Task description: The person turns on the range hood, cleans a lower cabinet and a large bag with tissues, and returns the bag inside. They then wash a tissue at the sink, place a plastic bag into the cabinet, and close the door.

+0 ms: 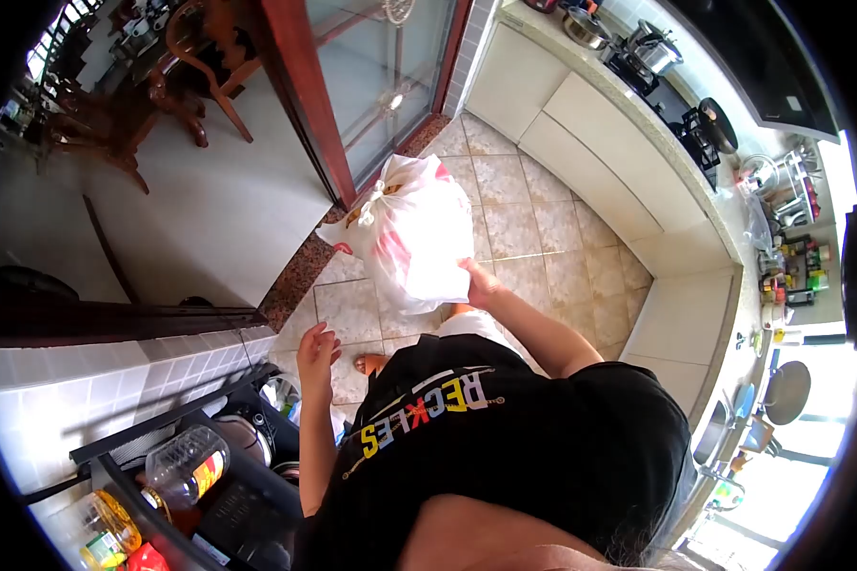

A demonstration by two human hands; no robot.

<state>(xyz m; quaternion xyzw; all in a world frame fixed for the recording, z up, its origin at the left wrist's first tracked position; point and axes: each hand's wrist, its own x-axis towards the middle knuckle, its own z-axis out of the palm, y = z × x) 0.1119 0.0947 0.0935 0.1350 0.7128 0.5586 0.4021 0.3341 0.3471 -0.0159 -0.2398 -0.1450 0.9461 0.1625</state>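
A full white plastic bag point(419, 238) with red print hangs in front of my body, its top tied in a knot. My right hand point(481, 284) grips the bag's lower right side, with the fingertips partly hidden behind the plastic. To the left of the bag, my left hand point(318, 352) is raised with its fingers apart and slightly curled. Nothing is in it, and it does not touch the bag.
A red-framed glass door point(381, 86) stands beyond the bag, beside a dark stone threshold point(300, 274). On the right runs a counter point(676, 152) with pots and a stove. A black rack point(248, 504) with bottles is at lower left. Wooden chairs point(209, 67) stand past the doorway.
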